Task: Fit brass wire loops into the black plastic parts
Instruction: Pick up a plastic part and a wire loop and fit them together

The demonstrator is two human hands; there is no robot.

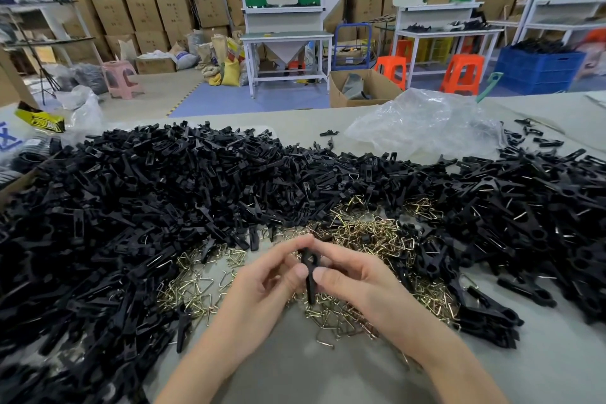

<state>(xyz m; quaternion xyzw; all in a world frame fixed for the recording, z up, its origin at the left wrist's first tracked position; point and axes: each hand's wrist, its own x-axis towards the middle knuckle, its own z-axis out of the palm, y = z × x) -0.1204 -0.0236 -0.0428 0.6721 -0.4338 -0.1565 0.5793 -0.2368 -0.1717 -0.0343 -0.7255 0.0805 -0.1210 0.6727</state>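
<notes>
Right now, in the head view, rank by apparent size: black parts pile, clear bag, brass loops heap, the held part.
black parts pile
brass loops heap
clear bag (farther off, so unsure against the heap)
held part

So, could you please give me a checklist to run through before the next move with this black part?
1. Grip on the black plastic part: ok, left hand and right hand both pinch it.
2. Wire loop seated in that part: cannot tell, its top is hidden.
3. Loose brass wire loops to hand: ok, they lie directly under the hands.
4. Spare loop already picked up: cannot tell, none shows.
5. More black parts available: ok, a heap lies to the left.
</notes>
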